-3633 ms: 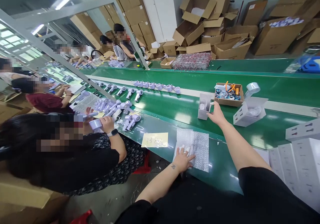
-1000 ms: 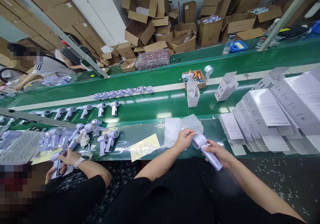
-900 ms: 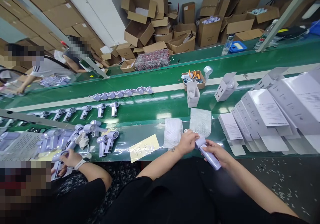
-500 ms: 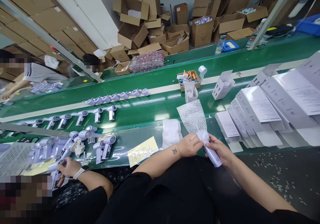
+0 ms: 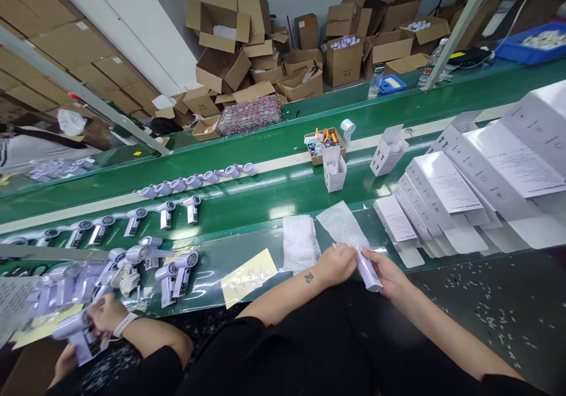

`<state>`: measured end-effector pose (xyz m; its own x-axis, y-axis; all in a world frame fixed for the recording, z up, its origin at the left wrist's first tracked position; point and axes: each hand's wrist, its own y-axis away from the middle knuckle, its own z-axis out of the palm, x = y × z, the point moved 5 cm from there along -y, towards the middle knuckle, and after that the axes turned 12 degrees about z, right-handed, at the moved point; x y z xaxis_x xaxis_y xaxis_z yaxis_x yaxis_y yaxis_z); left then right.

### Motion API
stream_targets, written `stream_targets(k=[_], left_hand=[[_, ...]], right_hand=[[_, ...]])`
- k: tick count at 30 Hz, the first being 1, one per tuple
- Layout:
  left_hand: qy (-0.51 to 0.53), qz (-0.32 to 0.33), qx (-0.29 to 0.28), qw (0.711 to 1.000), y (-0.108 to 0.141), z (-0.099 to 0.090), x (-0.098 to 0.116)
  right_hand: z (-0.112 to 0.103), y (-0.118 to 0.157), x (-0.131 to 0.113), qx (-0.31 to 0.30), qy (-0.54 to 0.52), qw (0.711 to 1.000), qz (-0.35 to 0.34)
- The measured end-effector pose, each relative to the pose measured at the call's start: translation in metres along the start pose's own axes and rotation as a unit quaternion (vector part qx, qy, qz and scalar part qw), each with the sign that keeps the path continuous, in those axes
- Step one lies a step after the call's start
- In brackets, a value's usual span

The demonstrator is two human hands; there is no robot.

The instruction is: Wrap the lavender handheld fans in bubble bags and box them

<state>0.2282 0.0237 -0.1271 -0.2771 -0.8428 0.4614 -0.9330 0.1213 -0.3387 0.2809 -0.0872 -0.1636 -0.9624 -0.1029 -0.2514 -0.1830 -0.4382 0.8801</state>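
My left hand (image 5: pixel 338 264) is closed on the lower end of a clear bubble-wrap bag (image 5: pixel 342 224), where it meets a lavender handheld fan (image 5: pixel 369 272). The fan's handle sticks out of the bag toward my body; its head is hidden inside the wrap and behind my fingers. My right hand (image 5: pixel 389 273) grips the handle from the right side. Both hands are just over the near edge of the bench. Left of them lies a stack of flat bubble-wrap bags (image 5: pixel 300 244).
White open cartons (image 5: pixel 435 187) stand in rows at right. Two small white boxes, one of them a white box (image 5: pixel 335 172), sit on the green conveyor (image 5: pixel 274 192). Lavender fans (image 5: pixel 192 210) line up at left. A co-worker's hand (image 5: pixel 106 313) holds a fan beside me.
The bubble-wrap bag has tipped lower and lies flatter, away from my body. Both hands remain at the fan. The co-worker at left has lifted a fan into fuller view. The camera has shifted slightly.
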Motion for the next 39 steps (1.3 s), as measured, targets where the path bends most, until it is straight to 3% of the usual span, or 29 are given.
stream_targets(k=[3,6,8,10,12,14,17,20,21,23,25,26,28,30,34,37,39], left_hand=[[0.119,-0.170,0.027,0.978,-0.009,-0.009,-0.017],[0.224,-0.249,-0.004,0.942,-0.014,-0.012,-0.022],[0.291,-0.296,-0.039,0.909,-0.012,-0.010,-0.019],[0.343,-0.322,-0.063,0.880,-0.009,-0.010,-0.011],[0.352,-0.310,-0.047,0.882,-0.008,-0.019,-0.004],[0.347,-0.277,-0.003,0.896,-0.010,-0.036,-0.001],[0.394,-0.183,0.019,0.900,-0.017,-0.060,-0.001],[0.399,-0.072,-0.039,0.913,-0.026,-0.064,0.002],[0.383,-0.052,-0.062,0.920,-0.027,-0.059,0.003],[0.337,-0.053,-0.077,0.937,-0.025,-0.044,0.003],[0.290,-0.113,-0.032,0.950,-0.019,-0.033,-0.005],[0.279,-0.162,0.008,0.947,-0.013,-0.030,-0.011],[0.293,-0.267,0.086,0.914,0.002,-0.028,-0.025],[0.338,-0.337,0.143,0.867,0.015,-0.031,-0.038],[0.400,-0.369,0.255,0.799,0.034,-0.052,-0.061],[0.445,-0.406,0.342,0.721,0.058,-0.066,-0.080],[0.480,-0.423,0.370,0.673,0.073,-0.072,-0.089]], right_hand=[[-0.011,-0.003,-0.002,0.036,0.073,0.997,-0.009],[-0.026,0.009,-0.013,0.047,0.152,0.987,-0.041],[-0.034,0.026,-0.024,0.055,0.268,0.959,-0.074],[-0.037,0.046,-0.036,0.074,0.401,0.906,-0.110],[-0.037,0.066,-0.048,0.097,0.465,0.868,-0.144],[-0.031,0.082,-0.057,0.091,0.477,0.856,-0.179],[-0.008,0.094,-0.058,-0.003,0.504,0.833,-0.230],[0.012,0.089,-0.047,-0.090,0.506,0.813,-0.273],[0.014,0.083,-0.044,-0.104,0.487,0.821,-0.278],[0.003,0.063,-0.041,-0.094,0.383,0.875,-0.281],[-0.029,0.036,-0.044,-0.014,0.196,0.942,-0.273],[-0.050,0.022,-0.045,0.047,0.095,0.959,-0.264],[-0.083,-0.006,-0.045,0.131,-0.006,0.965,-0.226],[-0.097,-0.030,-0.047,0.152,-0.018,0.967,-0.204],[-0.087,-0.058,-0.041,0.170,0.000,0.962,-0.212],[-0.071,-0.057,-0.023,0.206,0.025,0.946,-0.248],[-0.062,-0.048,-0.014,0.227,0.057,0.932,-0.276]])
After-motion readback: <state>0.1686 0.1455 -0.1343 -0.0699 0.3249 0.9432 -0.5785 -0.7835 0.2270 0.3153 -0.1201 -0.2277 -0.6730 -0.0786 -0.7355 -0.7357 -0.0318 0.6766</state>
